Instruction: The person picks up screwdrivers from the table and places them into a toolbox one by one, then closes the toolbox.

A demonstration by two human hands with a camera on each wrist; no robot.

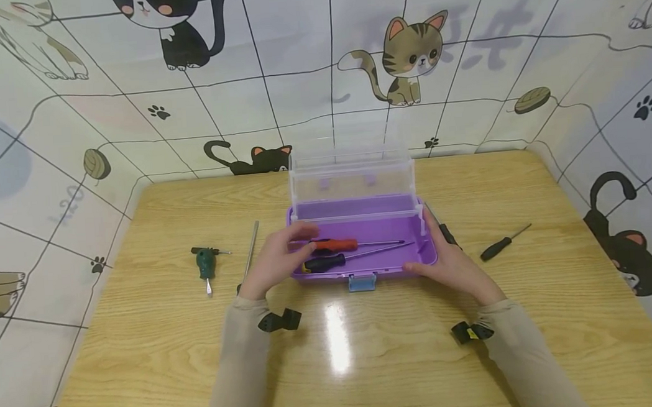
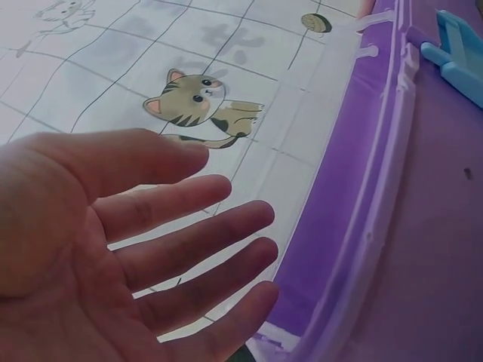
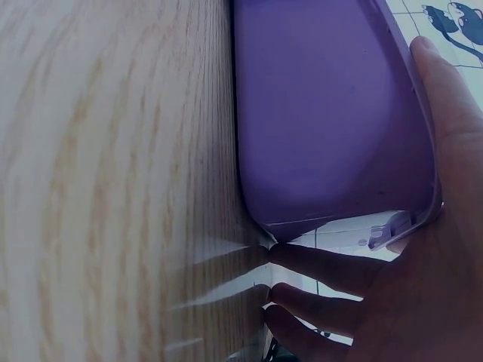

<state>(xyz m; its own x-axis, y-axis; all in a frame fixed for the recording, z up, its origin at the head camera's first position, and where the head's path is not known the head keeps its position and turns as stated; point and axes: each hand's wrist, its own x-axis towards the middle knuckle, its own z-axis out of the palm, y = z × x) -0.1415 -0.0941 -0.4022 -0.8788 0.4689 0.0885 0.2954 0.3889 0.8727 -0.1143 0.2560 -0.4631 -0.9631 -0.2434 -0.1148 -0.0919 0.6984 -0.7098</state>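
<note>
A purple toolbox (image 1: 386, 229) with its clear lid (image 1: 353, 186) raised stands on the table. Inside lie a red-handled screwdriver (image 1: 334, 245) and a screwdriver with a black and yellow handle (image 1: 323, 264). My left hand (image 1: 279, 256) hovers at the box's left end, thumb near the red handle. The left wrist view shows its fingers spread, holding nothing, beside the purple wall (image 2: 339, 188). My right hand (image 1: 447, 261) holds the box's front right corner, thumb at the front rim and fingers along the right end. In the right wrist view, its thumb lies along the front wall (image 3: 332, 113).
Left of the box lie a green-handled screwdriver (image 1: 206, 264), a small black tool (image 1: 200, 250) and a long-shafted tool (image 1: 251, 248) partly behind my hand. To the right are a black-handled screwdriver (image 1: 496, 249) and another one (image 1: 447, 233) beside my right hand. Cat-print cloth (image 1: 297, 93) surrounds the table.
</note>
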